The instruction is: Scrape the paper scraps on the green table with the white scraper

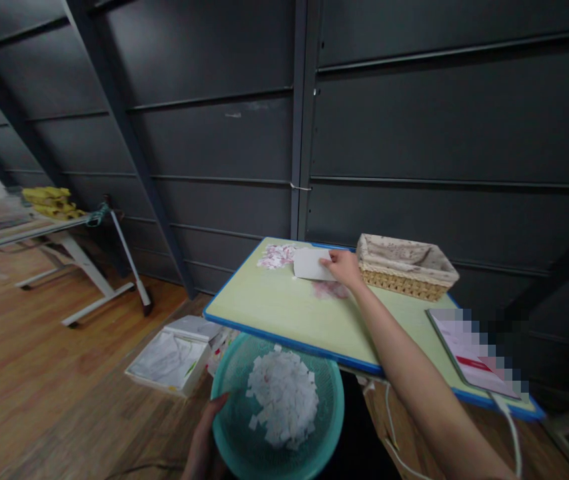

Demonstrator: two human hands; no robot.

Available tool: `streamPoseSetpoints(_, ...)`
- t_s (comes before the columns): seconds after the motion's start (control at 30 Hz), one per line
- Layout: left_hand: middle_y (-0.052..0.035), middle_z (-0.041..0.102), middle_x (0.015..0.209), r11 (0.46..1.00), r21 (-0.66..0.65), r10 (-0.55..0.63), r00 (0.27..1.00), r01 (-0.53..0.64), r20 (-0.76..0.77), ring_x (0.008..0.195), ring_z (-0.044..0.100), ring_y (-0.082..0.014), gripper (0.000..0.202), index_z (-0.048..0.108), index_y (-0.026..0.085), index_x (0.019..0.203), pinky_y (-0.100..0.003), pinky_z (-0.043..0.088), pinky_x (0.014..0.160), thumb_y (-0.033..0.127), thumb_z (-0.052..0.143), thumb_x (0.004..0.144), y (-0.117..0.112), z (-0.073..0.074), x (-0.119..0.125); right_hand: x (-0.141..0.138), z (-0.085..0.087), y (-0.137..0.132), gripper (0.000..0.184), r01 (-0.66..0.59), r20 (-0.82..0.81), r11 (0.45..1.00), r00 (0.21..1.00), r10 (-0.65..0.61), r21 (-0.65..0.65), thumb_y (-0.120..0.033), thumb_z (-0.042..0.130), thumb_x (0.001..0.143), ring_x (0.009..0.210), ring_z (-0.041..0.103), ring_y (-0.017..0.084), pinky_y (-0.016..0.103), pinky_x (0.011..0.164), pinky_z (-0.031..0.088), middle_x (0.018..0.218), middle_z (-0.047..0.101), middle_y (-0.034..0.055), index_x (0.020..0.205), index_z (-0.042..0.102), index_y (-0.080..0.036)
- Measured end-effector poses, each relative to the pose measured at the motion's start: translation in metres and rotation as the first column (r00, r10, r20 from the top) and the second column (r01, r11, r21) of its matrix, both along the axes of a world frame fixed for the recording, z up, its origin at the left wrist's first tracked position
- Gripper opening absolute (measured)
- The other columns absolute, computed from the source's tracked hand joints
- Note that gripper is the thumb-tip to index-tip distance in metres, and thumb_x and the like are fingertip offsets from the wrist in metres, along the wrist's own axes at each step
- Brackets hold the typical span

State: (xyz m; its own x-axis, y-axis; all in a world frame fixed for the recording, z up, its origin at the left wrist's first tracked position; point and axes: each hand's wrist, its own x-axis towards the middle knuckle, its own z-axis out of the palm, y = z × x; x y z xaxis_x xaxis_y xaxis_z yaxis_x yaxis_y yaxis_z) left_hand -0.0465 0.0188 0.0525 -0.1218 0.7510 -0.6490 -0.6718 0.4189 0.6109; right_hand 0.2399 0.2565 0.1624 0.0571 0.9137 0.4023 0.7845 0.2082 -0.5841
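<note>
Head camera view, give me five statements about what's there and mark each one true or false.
1. The left hand has its thumb over the rim of the teal basket. True.
2. The right hand is empty. False: the right hand grips a flat white piece.
3. White scraps lie heaped in the teal basket. True.
4. The wicker basket stands on the floor. False: the wicker basket is on the pale green tabletop.
5. The bundle on the table at far left is red. False: that bundle is yellow.
</note>
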Motion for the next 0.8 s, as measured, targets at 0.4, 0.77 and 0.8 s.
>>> streamPoseSetpoints(0.4,-0.005,0.075,0.058,0.999,0.009,0.033,0.998,-0.033,-0.056,0.078,0.072,-0.0296,0.022,0.069,0.01,0.09,-0.044,0.053,0.085,0.021,0.065,0.071,-0.003,0.01,0.008,0.001,-0.002,0.003,0.026,0.042,0.004,0.999,0.999,-0.043,0.021,-0.033,0.057,0.074,0.068,0.061,0.02,0.026,0.058,0.038,0.078,0.071,0.0086,0.084,0.072,-0.015)
streamPoseSetpoints(0.77,-0.0115,0.077,0.074,0.999,-0.038,0.023,1.0,-0.023,0.014,0.094,0.068,-0.0323,0.042,0.062,0.003,0.11,-0.046,0.052,0.086,0.019,0.062,0.072,-0.004,0.024,0.013,-0.009,0.002,-0.003,0.024,-0.073,-0.025,0.997,0.997,0.073,-0.025,-0.032,0.058,0.073,0.066,0.058,0.017,0.024,0.056,0.035,0.077,0.07,0.0068,0.082,0.071,-0.014)
streamPoseSetpoints(0.8,-0.0122,0.078,0.078,0.999,-0.044,0.033,0.999,-0.032,0.009,0.095,0.068,-0.0324,0.045,0.06,0.003,0.114,-0.046,0.052,0.086,0.019,0.062,0.071,-0.004,0.024,0.013,-0.009,0.002,-0.004,0.025,-0.095,-0.044,0.995,0.995,0.094,-0.03,-0.031,0.058,0.072,0.066,0.058,0.017,0.024,0.056,0.035,0.077,0.07,0.0065,0.082,0.072,-0.014)
